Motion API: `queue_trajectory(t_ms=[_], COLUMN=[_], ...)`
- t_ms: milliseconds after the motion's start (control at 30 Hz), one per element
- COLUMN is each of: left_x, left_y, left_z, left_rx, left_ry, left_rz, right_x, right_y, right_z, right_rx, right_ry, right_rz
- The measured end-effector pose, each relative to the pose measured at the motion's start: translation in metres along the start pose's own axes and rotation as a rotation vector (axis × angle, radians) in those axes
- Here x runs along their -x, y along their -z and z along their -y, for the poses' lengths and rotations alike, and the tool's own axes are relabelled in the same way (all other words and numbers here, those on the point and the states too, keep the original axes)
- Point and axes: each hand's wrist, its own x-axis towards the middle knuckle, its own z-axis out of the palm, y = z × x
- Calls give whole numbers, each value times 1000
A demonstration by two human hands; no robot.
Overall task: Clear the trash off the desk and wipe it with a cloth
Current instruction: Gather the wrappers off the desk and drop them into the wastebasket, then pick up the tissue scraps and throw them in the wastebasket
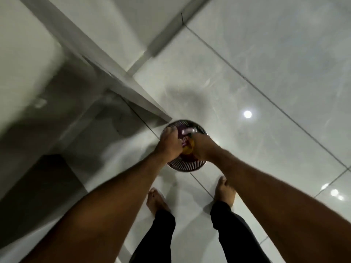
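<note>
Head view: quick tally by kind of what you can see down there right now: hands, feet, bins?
Hands: 2, left hand and right hand, both in the bin mouth among blurred purple and yellow trash
Bare feet: 2, left foot, right foot
Slatted waste bin: 1
Total: 5

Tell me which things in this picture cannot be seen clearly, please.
- Head view: the trash inside the bin is mostly covered by the left hand and right hand; its kind is unclear.
- Head view: whether the hands grip the trash is hidden.
- Head view: the desk is blurred; its top is not visible.
</note>
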Motion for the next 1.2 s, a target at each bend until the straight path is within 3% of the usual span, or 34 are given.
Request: queue_trajectory(t_ms=[100, 233, 400, 467, 567, 667, 767, 800, 900, 1000, 1100, 1200], left_x=[60, 156, 253, 276, 291, 289, 281, 275, 256, 246, 246, 250], left_y=[48, 126, 240, 292, 363, 414, 442, 446, 445, 443, 454, 470], left_z=[-38, -81, -80, -52, 25, 126, 201, 221, 264, 291, 301, 310], left_rx=[-143, -239, -235, -161, -99, -207, -223, -220, -158, -183, -174, -148], left_ry=[-181, -449, -863, -901, -711, -233, 299, 389, 383, 281, 199, 165], left_rz=[-4, -151, -580, -688, -889, -999, -765, -684, -618, -661, -654, -514], right_x=[78, 185, 266, 279, 281, 255, 202, 180, 120, 75, 57, 64], right_y=[54, 128, 192, 201, 193, 161, 119, 104, 69, 45, 35, 33], right_z=[28, 82, 204, 270, 374, 474, 555, 579, 637, 670, 683, 683], right_rx=[-35, -104, -223, -202, -140, 29, 261, 336, 519, 767, 778, 719], right_ry=[-1, -26, 201, 314, 507, 670, 754, 765, 728, 723, 757, 740], right_rz=[-122, -312, -690, -767, -769, -632, -426, -355, -217, -251, -257, -303])
